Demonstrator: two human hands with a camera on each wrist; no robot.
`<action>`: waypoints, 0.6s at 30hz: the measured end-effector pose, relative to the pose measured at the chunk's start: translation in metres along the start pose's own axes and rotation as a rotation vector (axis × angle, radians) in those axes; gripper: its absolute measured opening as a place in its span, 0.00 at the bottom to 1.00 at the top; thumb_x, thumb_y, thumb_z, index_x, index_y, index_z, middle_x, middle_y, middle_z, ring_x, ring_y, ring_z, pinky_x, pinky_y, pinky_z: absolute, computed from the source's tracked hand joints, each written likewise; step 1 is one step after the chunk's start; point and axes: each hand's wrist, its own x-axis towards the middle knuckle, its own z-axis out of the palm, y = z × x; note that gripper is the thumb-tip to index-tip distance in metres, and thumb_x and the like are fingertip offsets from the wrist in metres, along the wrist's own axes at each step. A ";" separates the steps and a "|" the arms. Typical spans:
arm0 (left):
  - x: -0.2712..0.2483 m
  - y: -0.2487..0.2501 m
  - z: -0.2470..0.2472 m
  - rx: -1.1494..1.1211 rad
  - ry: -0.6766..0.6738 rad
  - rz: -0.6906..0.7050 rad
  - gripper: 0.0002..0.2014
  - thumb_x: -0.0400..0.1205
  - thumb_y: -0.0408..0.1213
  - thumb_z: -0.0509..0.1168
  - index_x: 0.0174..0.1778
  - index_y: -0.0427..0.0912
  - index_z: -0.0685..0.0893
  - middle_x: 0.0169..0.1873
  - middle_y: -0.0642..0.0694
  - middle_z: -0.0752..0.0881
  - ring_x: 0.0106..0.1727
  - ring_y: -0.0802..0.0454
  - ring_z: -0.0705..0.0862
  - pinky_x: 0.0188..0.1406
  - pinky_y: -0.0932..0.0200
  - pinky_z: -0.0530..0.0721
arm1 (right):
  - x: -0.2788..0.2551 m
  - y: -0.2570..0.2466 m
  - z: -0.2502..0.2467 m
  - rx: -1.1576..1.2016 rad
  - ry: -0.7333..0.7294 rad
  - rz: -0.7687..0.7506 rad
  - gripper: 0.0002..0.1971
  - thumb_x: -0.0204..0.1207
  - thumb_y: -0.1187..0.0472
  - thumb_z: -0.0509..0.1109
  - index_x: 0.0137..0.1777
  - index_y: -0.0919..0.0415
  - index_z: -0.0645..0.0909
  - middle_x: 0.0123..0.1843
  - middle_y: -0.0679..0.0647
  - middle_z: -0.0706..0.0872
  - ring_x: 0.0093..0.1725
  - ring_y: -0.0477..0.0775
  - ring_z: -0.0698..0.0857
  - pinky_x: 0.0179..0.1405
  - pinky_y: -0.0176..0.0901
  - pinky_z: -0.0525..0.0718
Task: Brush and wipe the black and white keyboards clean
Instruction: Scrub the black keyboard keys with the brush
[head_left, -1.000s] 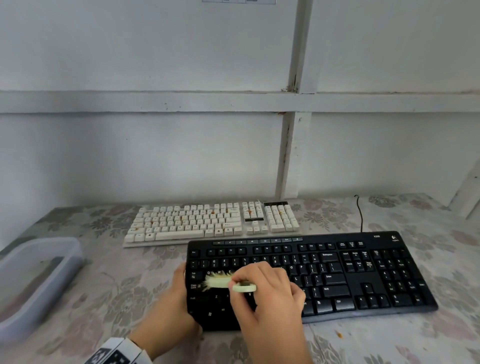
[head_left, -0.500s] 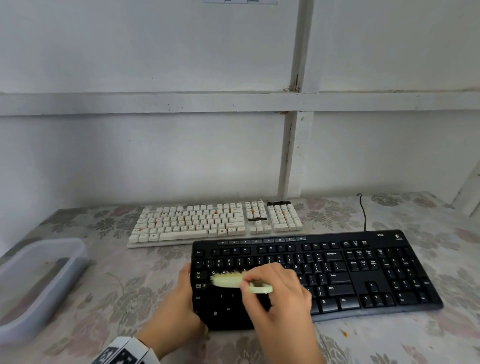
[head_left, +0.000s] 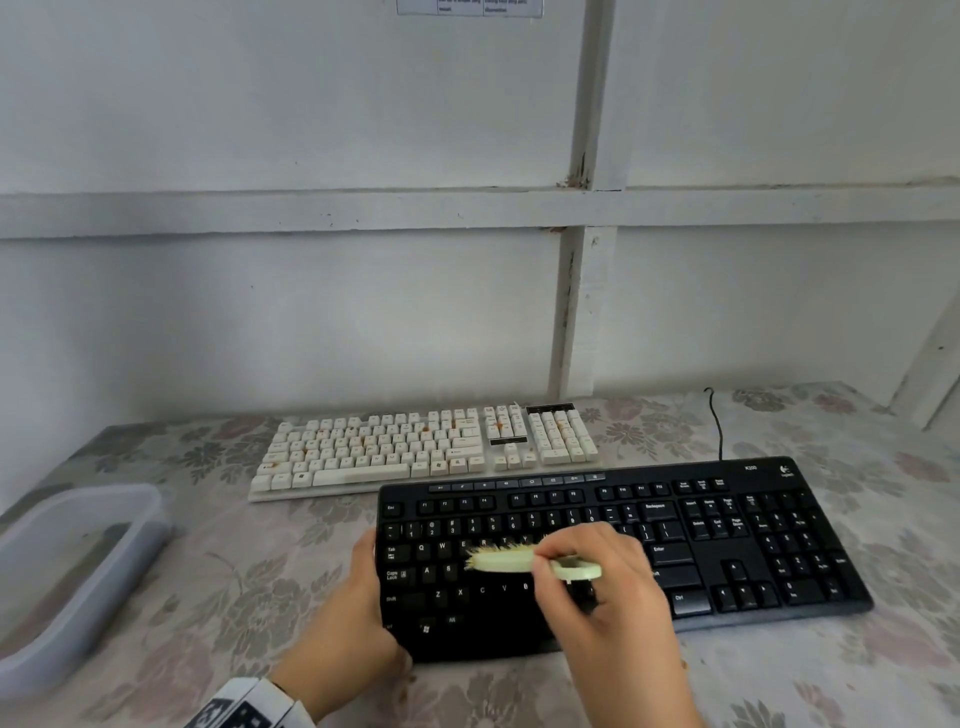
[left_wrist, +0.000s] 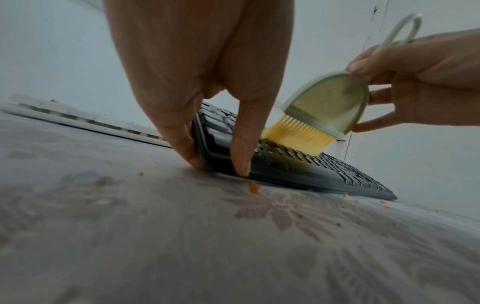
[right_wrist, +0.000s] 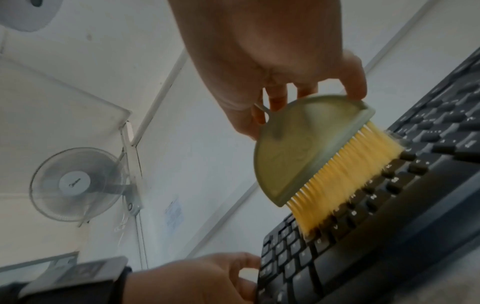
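Observation:
The black keyboard (head_left: 727, 540) lies near the table's front, the white keyboard (head_left: 415, 447) behind it with orange stains on its keys. My right hand (head_left: 608, 587) grips a small pale green brush (head_left: 509, 561) by its looped handle. The brush's yellow bristles (right_wrist: 345, 179) touch the black keyboard's letter keys (right_wrist: 376, 195), left of its middle. My left hand (head_left: 358, 613) holds the black keyboard's left end, thumb (left_wrist: 244, 144) on the front edge and a finger (left_wrist: 179, 135) against the side. In the left wrist view the brush (left_wrist: 327, 102) hangs over the keys.
A translucent plastic tub (head_left: 67, 566) stands at the table's left edge. Orange crumbs (left_wrist: 254, 187) lie on the floral tablecloth (head_left: 208, 571) by the black keyboard's front edge. The keyboard's cable (head_left: 717, 421) runs back toward the white wall. A wall fan (right_wrist: 75, 183) hangs above.
My right hand has slid the brush rightward along the black keyboard's letter rows. The left hand stays at the keyboard's left end.

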 end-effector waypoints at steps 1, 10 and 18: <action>0.000 0.000 0.000 0.004 0.001 -0.007 0.45 0.72 0.26 0.69 0.76 0.54 0.47 0.48 0.54 0.82 0.45 0.59 0.83 0.37 0.73 0.79 | 0.001 -0.001 -0.003 0.021 -0.002 -0.005 0.05 0.66 0.45 0.61 0.41 0.38 0.77 0.44 0.36 0.82 0.50 0.42 0.77 0.52 0.52 0.80; 0.000 -0.002 0.000 0.001 -0.012 -0.062 0.49 0.68 0.24 0.69 0.76 0.56 0.46 0.45 0.47 0.85 0.42 0.52 0.86 0.41 0.60 0.84 | 0.003 0.016 -0.026 0.117 -0.072 0.064 0.08 0.69 0.55 0.72 0.43 0.38 0.80 0.44 0.38 0.84 0.47 0.45 0.82 0.46 0.30 0.77; 0.000 0.002 0.000 -0.013 -0.038 -0.117 0.51 0.66 0.20 0.70 0.76 0.55 0.47 0.43 0.46 0.84 0.40 0.54 0.84 0.28 0.71 0.76 | 0.005 0.020 -0.045 0.125 -0.106 0.086 0.19 0.70 0.70 0.76 0.42 0.40 0.81 0.42 0.39 0.85 0.46 0.45 0.82 0.42 0.24 0.75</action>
